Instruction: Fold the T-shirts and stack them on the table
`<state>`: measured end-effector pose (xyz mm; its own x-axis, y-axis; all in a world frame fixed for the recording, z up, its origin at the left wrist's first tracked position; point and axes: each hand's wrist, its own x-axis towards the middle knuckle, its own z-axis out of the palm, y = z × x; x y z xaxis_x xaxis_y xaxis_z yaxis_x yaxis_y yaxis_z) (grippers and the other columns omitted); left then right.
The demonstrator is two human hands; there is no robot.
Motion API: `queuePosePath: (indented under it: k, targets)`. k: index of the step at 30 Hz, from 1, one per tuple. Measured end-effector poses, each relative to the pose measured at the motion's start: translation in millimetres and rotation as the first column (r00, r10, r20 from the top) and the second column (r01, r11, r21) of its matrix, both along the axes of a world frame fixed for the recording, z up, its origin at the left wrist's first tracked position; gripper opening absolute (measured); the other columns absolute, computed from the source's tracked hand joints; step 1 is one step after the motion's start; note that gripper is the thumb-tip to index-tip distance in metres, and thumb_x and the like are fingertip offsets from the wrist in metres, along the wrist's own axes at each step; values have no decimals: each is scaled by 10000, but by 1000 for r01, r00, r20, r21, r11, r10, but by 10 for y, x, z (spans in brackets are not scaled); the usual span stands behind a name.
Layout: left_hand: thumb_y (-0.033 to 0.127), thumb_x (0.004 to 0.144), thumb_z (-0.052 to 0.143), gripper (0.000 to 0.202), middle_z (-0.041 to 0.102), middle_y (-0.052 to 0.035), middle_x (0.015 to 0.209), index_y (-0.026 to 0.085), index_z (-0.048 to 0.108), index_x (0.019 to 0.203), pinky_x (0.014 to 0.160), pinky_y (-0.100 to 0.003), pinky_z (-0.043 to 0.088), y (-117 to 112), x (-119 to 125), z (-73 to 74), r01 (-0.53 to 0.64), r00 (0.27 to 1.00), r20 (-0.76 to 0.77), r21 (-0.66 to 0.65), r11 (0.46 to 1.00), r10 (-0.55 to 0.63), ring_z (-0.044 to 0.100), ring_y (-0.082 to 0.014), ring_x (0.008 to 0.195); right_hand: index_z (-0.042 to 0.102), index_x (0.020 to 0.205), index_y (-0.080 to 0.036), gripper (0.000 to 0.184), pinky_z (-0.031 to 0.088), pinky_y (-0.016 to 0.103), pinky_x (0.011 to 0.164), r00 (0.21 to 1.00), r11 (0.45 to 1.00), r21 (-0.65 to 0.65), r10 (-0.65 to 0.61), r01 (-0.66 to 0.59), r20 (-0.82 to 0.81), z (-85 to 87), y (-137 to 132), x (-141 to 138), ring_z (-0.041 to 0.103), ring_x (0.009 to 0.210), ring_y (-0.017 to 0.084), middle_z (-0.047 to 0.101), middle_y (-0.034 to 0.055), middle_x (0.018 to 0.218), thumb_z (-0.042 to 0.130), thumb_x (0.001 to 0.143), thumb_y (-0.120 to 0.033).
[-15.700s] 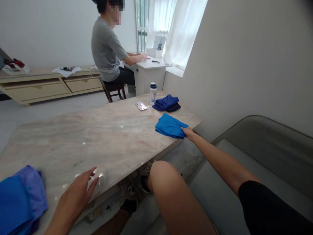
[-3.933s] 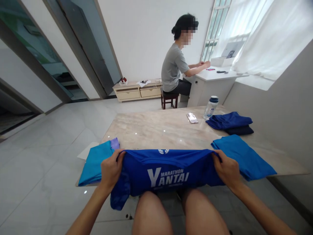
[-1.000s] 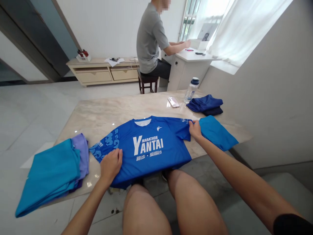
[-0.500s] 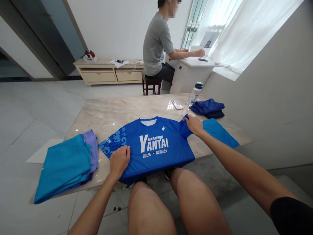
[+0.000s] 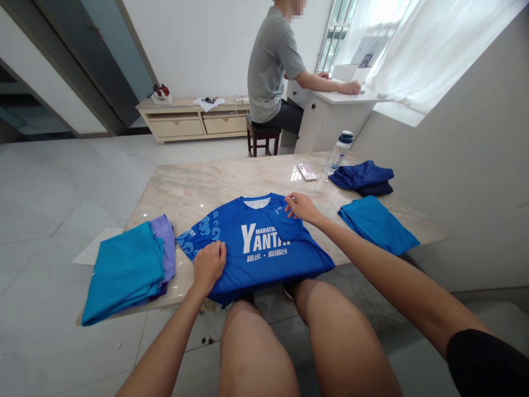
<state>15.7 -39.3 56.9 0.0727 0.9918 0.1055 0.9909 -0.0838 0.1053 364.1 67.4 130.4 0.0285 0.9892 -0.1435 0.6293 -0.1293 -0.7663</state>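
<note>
A royal-blue shirt (image 5: 256, 251) printed MARATHON YANTAI lies face up on the marble table (image 5: 215, 182), its hem hanging over the near edge. My right hand (image 5: 301, 207) pinches the right sleeve, which is folded inward across the chest and covers the last letters. My left hand (image 5: 209, 264) presses down on the shirt's lower left part, fingers curled on the cloth. My bare knees sit under the table edge.
A stack of light-blue and purple shirts (image 5: 128, 267) lies at the table's left end. A folded light-blue shirt (image 5: 378, 223) and dark-blue folded clothes (image 5: 363, 177) lie to the right, near a phone (image 5: 306, 171) and a water bottle (image 5: 339, 153). Another person (image 5: 275, 66) sits at a white desk behind.
My right hand has carried the shirt's right sleeve leftward and laid it over the chest print. My left hand stayed pressed on the lower left of the shirt.
</note>
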Motion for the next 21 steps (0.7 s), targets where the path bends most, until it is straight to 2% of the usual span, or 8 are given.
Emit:
queuePosePath:
  k: [2,3,5,7,9,11,18,21]
  targets:
    - [368,1154,351,449,787,-119,974,205,720,957,746,-345,413,0,3,6,-6,1000,1,2,1000,6,730,-274,891,706,1101,-176,294,484,247,623,980,996,56,-77,68,185,-121,-185,293,741,688,178,817,69,907,470,1150,-345]
    - [368,1153,350,451,788,-120,975,204,720,956,744,-346,411,-1,4,11,-8,1000,0,2,1000,8,730,-274,890,719,1067,-175,317,467,255,645,944,993,87,-107,84,313,-199,-307,452,750,734,191,815,79,901,469,1146,-353]
    - [374,1153,342,459,792,-121,980,205,721,957,745,-344,411,-4,3,19,-9,1000,-4,-1,1000,9,731,-273,890,745,1014,-170,366,428,282,670,820,989,125,-140,84,555,-379,-579,734,765,848,239,818,125,935,478,1138,-387]
    - [379,1153,339,463,796,-120,984,208,721,954,748,-339,414,-5,-3,20,-11,1000,-9,-7,1000,11,731,-268,891,761,988,-170,418,401,301,681,722,992,112,-118,56,682,-559,-829,915,766,890,263,822,157,970,458,1140,-414]
    - [382,1151,345,458,796,-118,977,210,719,949,753,-331,421,2,-14,15,-16,1000,-12,-16,1000,16,733,-262,889,767,980,-176,444,386,308,687,690,994,99,-100,41,717,-700,-990,980,763,876,258,826,163,986,430,1143,-415]
    - [380,1152,350,450,795,-115,976,210,714,950,760,-325,428,14,-22,14,-30,999,-16,-23,999,30,736,-256,891,773,982,-181,439,381,311,687,694,993,105,-109,48,711,-773,-1048,968,760,854,253,826,160,983,425,1137,-400]
    - [361,1160,353,426,794,-111,1034,218,704,965,849,-326,474,-40,33,74,-68,998,-17,-66,995,67,751,-249,991,786,985,-186,427,376,325,661,715,994,107,-76,2,695,-746,-1026,934,779,843,278,823,161,943,423,1121,-366]
    - [397,1175,322,431,789,-111,1155,215,699,1073,876,-322,493,-23,-14,116,-185,982,30,-32,982,186,756,-245,1065,785,987,-189,426,387,330,662,712,995,96,-54,-20,700,-774,-1018,958,792,850,297,821,167,930,423,1122,-368]
